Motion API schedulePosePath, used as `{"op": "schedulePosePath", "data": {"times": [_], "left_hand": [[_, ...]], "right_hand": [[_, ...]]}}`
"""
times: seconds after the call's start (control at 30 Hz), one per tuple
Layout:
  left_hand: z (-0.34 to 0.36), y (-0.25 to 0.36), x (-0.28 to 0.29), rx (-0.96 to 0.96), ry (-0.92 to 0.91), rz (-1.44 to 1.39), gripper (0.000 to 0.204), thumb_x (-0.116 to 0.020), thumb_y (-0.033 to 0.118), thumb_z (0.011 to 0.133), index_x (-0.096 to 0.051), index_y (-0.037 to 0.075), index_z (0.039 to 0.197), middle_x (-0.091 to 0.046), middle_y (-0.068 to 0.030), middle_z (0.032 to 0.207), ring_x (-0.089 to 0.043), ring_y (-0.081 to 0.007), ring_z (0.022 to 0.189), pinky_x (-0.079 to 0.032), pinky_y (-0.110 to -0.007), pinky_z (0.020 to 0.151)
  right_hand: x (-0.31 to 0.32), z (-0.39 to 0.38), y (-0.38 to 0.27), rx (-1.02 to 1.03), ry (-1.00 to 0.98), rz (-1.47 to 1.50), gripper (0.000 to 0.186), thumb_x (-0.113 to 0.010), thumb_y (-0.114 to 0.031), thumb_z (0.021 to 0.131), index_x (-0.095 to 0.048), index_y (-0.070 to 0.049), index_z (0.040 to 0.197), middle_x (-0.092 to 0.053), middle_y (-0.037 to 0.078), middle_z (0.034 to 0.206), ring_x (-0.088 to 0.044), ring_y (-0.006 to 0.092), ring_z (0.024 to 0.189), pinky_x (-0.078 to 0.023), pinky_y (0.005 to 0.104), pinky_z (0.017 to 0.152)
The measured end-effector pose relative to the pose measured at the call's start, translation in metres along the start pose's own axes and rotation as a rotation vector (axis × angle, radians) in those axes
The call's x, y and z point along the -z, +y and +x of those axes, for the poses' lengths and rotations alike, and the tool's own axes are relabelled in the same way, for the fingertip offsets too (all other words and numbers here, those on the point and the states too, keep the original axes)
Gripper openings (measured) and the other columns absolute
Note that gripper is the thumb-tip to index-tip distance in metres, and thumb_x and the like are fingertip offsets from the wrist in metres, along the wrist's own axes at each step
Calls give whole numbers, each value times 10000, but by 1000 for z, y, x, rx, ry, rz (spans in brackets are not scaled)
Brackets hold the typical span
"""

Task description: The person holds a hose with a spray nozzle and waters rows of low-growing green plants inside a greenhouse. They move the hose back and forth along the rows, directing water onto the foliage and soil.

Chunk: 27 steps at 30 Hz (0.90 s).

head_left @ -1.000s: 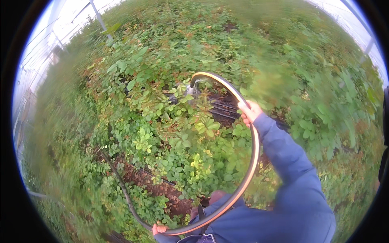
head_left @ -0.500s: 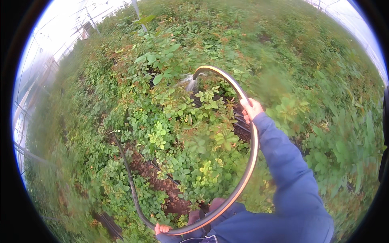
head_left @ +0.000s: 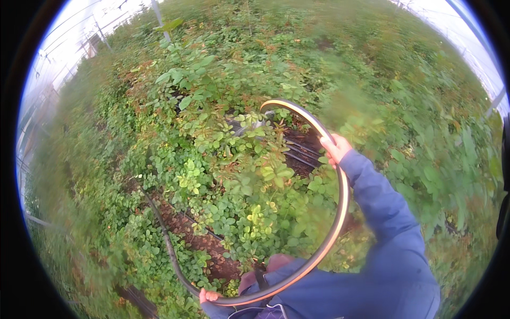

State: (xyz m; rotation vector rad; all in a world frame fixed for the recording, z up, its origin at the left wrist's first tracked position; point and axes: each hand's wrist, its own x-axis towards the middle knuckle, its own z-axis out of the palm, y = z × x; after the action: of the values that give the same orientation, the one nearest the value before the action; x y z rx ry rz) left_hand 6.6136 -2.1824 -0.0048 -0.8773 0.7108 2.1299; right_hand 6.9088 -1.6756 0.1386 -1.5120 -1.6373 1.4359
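A thick black hose (head_left: 340, 208) with an orange stripe bends in a big loop in front of me. My right hand (head_left: 337, 149), out at the end of a blue sleeve, is closed around it a short way behind its open end. Water (head_left: 249, 126) pours from that end down among the leaves, where the mouth is partly hidden. Low in the view, my left hand (head_left: 210, 295) grips the same hose close to my body. From there the hose runs up and left along the ground into the plants.
Dense leafy bushes (head_left: 191, 175) surround me on all sides. Several thin dark pipes (head_left: 302, 154) lie on brown soil between the plants. A strip of leaf-littered soil (head_left: 220, 260) shows near my legs. A metal post (head_left: 159, 18) stands at the far left.
The hose end and its water have dipped lower, behind leaves. My right hand has shifted slightly right and down. The whole scene has slid a little left with my head's movement.
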Motion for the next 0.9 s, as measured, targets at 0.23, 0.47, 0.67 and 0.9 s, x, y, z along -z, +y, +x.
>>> {"op": "schedulePosePath", "data": {"times": [0.23, 0.47, 0.67, 0.9], "left_hand": [[-5, 21, 14, 87, 14, 12, 378, -523, 241, 901, -370, 140, 571, -381, 44, 490, -368, -104, 407, -409, -260, 409], [-23, 33, 39, 27, -82, 157, 361, -505, 241, 911, -383, 134, 588, -379, 38, 490, -375, -99, 413, -410, -252, 427], [-36, 45, 68, 123, -87, 175, 370, -518, 242, 906, -371, 139, 582, -367, 38, 487, -346, -103, 392, -396, -250, 402], [-58, 48, 96, 146, -67, 114, 382, -517, 232, 905, -352, 140, 573, -351, 41, 485, -327, -108, 394, -382, -253, 395]], "right_hand": [[19, -75, 14, -27, 108, -7, 389, -529, -355, 900, -481, -21, 1094, -433, 12, 604, -439, 111, 418, -407, 282, 381], [37, -160, 39, -82, 245, -76, 387, -532, -355, 896, -484, -27, 1096, -476, 40, 630, -473, 129, 436, -433, 297, 398], [49, -233, 49, -79, 336, -133, 409, -532, -363, 894, -489, -4, 1086, -492, 54, 617, -480, 142, 409, -433, 301, 378], [54, -279, 43, -67, 346, -170, 421, -536, -357, 894, -484, 10, 1095, -491, 58, 611, -470, 135, 389, -417, 294, 354]]}}
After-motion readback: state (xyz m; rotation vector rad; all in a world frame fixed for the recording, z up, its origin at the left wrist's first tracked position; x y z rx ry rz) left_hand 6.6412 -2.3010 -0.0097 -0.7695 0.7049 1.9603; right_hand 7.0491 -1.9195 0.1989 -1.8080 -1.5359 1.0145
